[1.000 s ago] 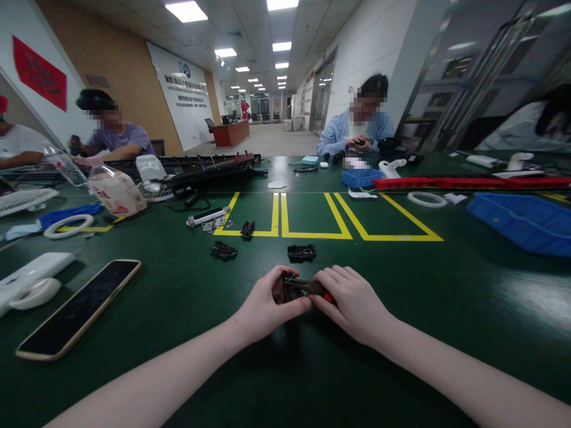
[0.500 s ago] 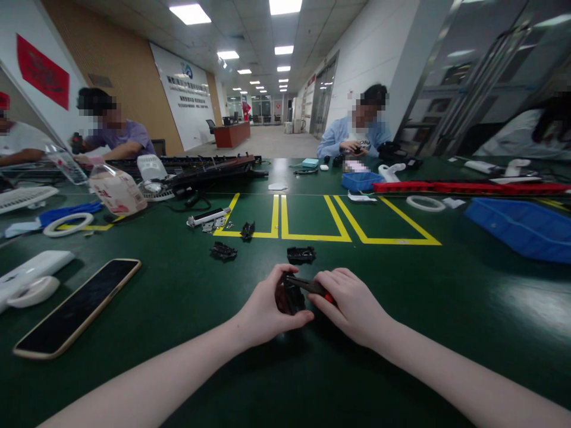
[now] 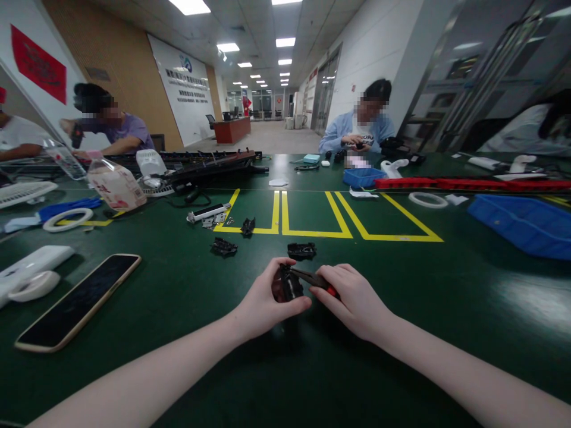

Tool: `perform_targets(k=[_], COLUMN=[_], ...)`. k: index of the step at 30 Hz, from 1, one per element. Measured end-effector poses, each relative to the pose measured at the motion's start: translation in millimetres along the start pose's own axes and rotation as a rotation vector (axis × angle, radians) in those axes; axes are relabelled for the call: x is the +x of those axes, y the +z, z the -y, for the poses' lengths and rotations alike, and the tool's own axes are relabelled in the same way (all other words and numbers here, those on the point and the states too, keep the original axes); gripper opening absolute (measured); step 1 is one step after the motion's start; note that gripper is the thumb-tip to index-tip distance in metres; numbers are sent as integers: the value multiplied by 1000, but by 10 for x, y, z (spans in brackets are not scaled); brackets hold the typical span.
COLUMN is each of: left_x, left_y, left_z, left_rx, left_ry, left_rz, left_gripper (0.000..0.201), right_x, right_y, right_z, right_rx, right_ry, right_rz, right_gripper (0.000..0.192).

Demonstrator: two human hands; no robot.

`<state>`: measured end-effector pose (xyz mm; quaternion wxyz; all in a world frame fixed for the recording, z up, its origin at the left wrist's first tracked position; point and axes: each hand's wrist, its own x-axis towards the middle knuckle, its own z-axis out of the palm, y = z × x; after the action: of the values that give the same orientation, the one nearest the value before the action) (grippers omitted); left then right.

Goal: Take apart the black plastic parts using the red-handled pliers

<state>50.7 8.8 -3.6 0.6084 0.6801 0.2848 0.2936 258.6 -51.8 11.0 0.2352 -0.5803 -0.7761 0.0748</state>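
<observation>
My left hand [image 3: 266,294] is closed around a small black plastic part [image 3: 292,284], its thumb along the near side. In my right hand [image 3: 354,297] is a pair of pliers [image 3: 312,277] with dark jaws and a bit of red on the handle. The jaws reach the upper end of the black part; whether they grip it I cannot tell. Just beyond my hands lies a similar black part [image 3: 301,251]. Two more black pieces, one to the left [image 3: 223,246] and one farther back [image 3: 248,226], rest on the green table [image 3: 428,333].
At left lie a phone [image 3: 80,302] and a white device [image 3: 38,270]. A blue bin [image 3: 520,226] stands at right. Yellow tape [image 3: 316,234] marks the table's middle, with metal pieces [image 3: 209,215] nearby. Across the table sit a person in light blue [image 3: 332,138] and one in purple [image 3: 136,134].
The black part has turned slightly in my left hand, and the pliers' tips still meet its upper end. The view has shifted a little. Across at left, the person in purple has raised a dark tool.
</observation>
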Motion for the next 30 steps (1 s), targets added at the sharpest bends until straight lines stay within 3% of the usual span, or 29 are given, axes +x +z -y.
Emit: perform_targets(k=[30], left_x=[-37], left_y=[-14], left_z=[-73], left_rx=[40], left_ry=[-16], left_rz=[9], left_gripper=[61], right_x=[-11], right_y=[29], right_z=[7], right_rx=[-19], right_ry=[-10], right_rz=[52], right_gripper=[17])
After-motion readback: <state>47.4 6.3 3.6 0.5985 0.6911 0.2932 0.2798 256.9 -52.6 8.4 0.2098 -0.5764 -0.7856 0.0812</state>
